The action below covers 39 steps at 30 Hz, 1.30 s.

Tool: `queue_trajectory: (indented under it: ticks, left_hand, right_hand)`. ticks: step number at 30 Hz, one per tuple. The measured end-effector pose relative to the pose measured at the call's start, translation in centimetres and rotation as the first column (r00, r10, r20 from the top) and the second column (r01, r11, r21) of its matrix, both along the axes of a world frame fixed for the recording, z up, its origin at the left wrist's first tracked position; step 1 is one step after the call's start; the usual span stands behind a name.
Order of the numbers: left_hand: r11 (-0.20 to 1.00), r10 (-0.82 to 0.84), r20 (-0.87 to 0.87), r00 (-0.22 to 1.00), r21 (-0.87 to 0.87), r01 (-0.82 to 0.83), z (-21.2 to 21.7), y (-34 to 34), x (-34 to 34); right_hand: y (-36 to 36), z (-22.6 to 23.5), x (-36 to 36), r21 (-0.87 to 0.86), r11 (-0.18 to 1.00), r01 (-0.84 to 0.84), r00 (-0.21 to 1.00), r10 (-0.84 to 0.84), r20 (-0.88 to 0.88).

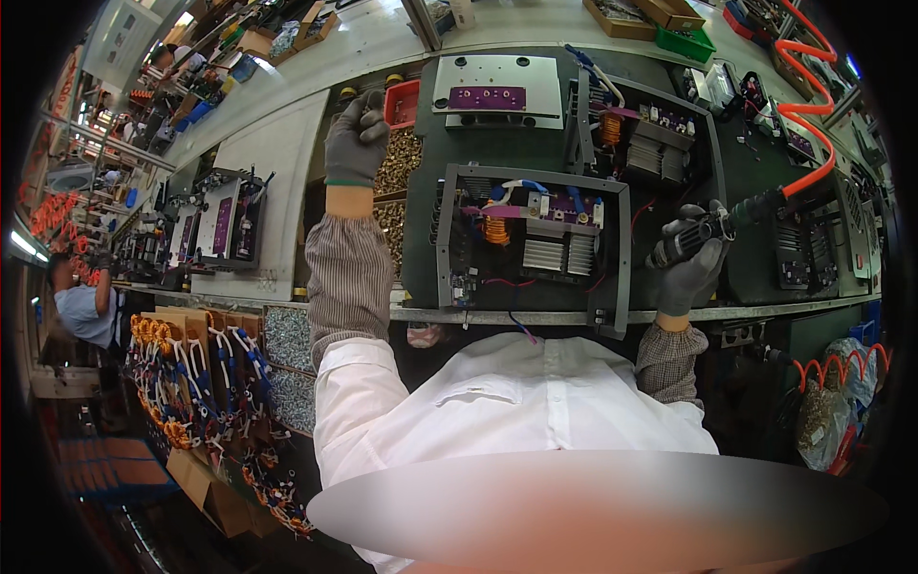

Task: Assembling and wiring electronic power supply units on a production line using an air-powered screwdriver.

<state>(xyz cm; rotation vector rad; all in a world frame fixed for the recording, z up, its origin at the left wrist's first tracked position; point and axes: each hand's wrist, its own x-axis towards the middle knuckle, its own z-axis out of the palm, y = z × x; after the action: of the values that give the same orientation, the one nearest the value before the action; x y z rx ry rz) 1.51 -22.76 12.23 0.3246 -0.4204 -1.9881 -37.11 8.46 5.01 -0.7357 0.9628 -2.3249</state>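
My left hand (356,137), in a grey glove, reaches up into a bin of small brass-coloured screws (400,158) with its fingers curled over them; whether it holds any is hidden. My right hand (690,271), also grey-gloved, grips a black pneumatic screwdriver (701,232) fed by an orange coiled air hose (811,105). Between the hands sits an open grey metal chassis (532,244) with a purple circuit board, copper coil, heatsink and blue and red wires inside.
A second similar chassis (643,124) and a grey plate with a purple board (495,92) lie farther back. Boxes of cable assemblies (206,383) and screw trays (290,340) stand at my lower left. Another person (84,306) works at far left.
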Motion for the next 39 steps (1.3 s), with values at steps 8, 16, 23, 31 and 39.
queue_trajectory:
  ticks: [8,16,23,31,39]
  left_hand:
    - [0.973,-0.219,-0.002,0.976,-0.07,0.219,3.6,18.1,-4.0]
    - [0.9,-0.273,0.07,0.959,0.371,0.229,1.9,26.3,-8.9]
    - [0.918,-0.389,-0.072,0.919,0.05,0.392,-1.8,27.6,-12.0]
    - [0.918,-0.385,-0.116,0.916,0.06,0.393,-0.3,28.4,-11.8]
    - [0.903,-0.423,-0.211,0.881,-0.019,0.429,-0.7,28.4,-11.4]
  right_hand:
    - [-0.8,0.2,-1.1,-0.075,0.983,-0.165,0.986,0.167,0.021]
    - [1.0,4.2,-1.4,-0.187,0.969,-0.163,0.946,0.207,0.249]
    - [2.2,13.6,2.0,-0.579,0.799,-0.162,0.969,0.239,0.058]
    - [1.3,13.7,8.2,-0.616,0.71,-0.342,0.932,0.34,-0.126]
    - [0.8,12.6,10.2,-0.623,0.741,-0.25,0.964,0.252,-0.087]
